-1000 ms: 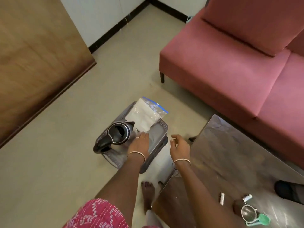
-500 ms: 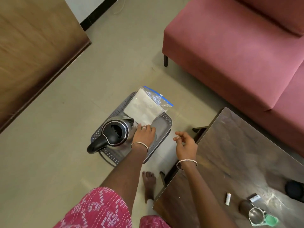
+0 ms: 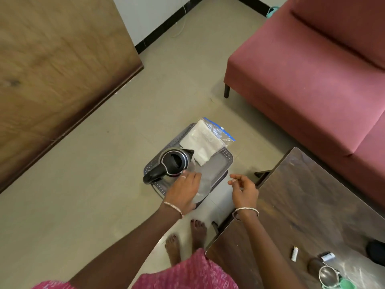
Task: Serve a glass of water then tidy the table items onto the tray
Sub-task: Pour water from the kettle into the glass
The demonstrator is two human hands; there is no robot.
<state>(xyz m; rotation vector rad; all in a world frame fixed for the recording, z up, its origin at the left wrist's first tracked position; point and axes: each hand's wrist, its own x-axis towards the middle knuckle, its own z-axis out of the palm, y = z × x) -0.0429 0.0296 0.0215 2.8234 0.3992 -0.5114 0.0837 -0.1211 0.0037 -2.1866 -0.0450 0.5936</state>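
Looking down from the head camera, a grey perforated plastic tray (image 3: 226, 157) sits on the beige tiled floor (image 3: 83, 184), between a dark polished wooden bench (image 3: 312, 205) on the right and a large brown wood-grain panel (image 3: 52, 69) on the left. A black and steel electric kettle (image 3: 175, 161) stands upright on the tray with its lid open. Beside it, a clear zip bag with a blue seal (image 3: 205, 140) holds white sheets and overhangs the tray's far corner.

The left hand (image 3: 183, 190) is over the tray's near side, just beside the kettle's base, its grip wide with the fingers stretched out; whether it touches the kettle is unclear. The right hand (image 3: 243, 189) hovers by the bench corner, its grip loose, fingers lightly curled around nothing visible.

At the bench's near right edge stand a steel tumbler (image 3: 327, 275) and a small white tube (image 3: 294, 253). A dusty red fabric sofa (image 3: 312, 69) fills the upper right, and a black skirting (image 3: 166, 24) runs along the white wall.
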